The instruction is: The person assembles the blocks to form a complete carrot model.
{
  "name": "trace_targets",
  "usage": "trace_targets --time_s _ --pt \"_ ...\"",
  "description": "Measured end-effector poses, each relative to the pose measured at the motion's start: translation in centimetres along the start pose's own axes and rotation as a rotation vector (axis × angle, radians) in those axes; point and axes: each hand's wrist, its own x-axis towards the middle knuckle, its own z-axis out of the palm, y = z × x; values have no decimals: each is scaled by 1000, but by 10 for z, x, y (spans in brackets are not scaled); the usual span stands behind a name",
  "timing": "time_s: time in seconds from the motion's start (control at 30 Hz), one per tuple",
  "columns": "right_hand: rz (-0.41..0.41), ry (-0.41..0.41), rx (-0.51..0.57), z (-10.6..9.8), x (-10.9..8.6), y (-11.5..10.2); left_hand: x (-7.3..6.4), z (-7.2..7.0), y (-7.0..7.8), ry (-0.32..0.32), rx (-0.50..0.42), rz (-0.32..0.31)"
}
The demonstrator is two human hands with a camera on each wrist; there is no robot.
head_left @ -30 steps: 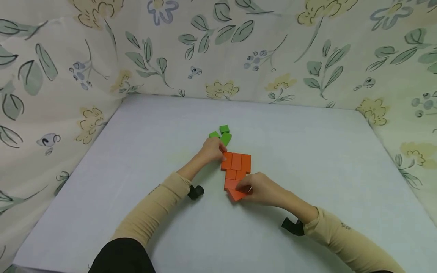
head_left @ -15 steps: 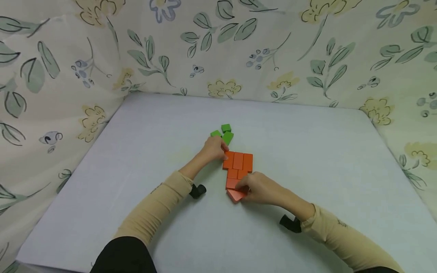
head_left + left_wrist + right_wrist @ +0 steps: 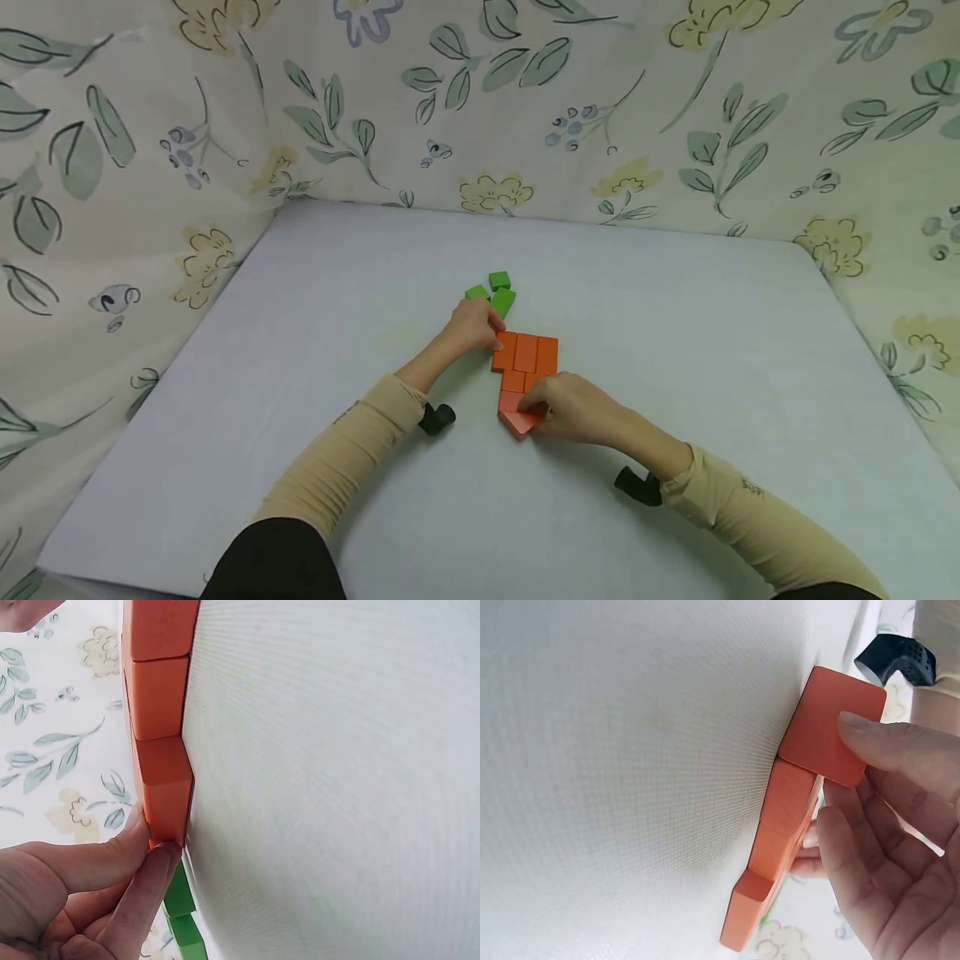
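Observation:
Flat orange blocks (image 3: 526, 353) lie fitted together on the white table, wide at the far end and narrower nearer me. My left hand (image 3: 472, 325) holds the far left orange block (image 3: 166, 802) by its far corner, thumb and index finger at its edges. At the near end my right hand (image 3: 579, 408) pinches an orange triangular block (image 3: 519, 423), its point toward me. In the right wrist view the thumb presses on this block's square face (image 3: 826, 724), which sits against the end of the row. Its far side is hidden by the fingers.
Just beyond the left hand are three green blocks (image 3: 503, 302). Black wrist cameras (image 3: 437, 419) stick out below both wrists, close over the white table (image 3: 712, 333). Floral cloth (image 3: 480, 117) hangs behind the table and along its sides.
The triangular block has moved away from me with the right hand, turned slightly, and its gap to the row has closed. The left hand has stayed at its corner. The view has shifted slightly.

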Motion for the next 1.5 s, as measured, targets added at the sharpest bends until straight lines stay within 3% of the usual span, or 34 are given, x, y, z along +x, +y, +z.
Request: trace_targets --time_s 0.3,0.47,0.63,0.77,1.0,1.2,1.37,1.5 --pt "-13 -35 15 -6 6 -1 -3 -4 -6 21 -2 -21" --pt "50 -117 106 -33 11 7 -6 -4 -8 30 -44 -30" --pt "116 -38 179 -62 36 31 -8 -3 -9 54 -39 -47" --pt "109 18 92 -69 69 53 -6 -1 -10 68 -35 -78" --pt "114 -61 -70 -60 113 70 -1 6 -6 46 -20 -56" --pt "111 -82 -143 -53 119 71 -3 9 1 33 -25 -31" --pt "59 -26 -245 -50 119 77 -5 7 1 46 -20 -56" --pt "72 -28 -280 -51 120 78 -7 3 -2 53 -9 -67"
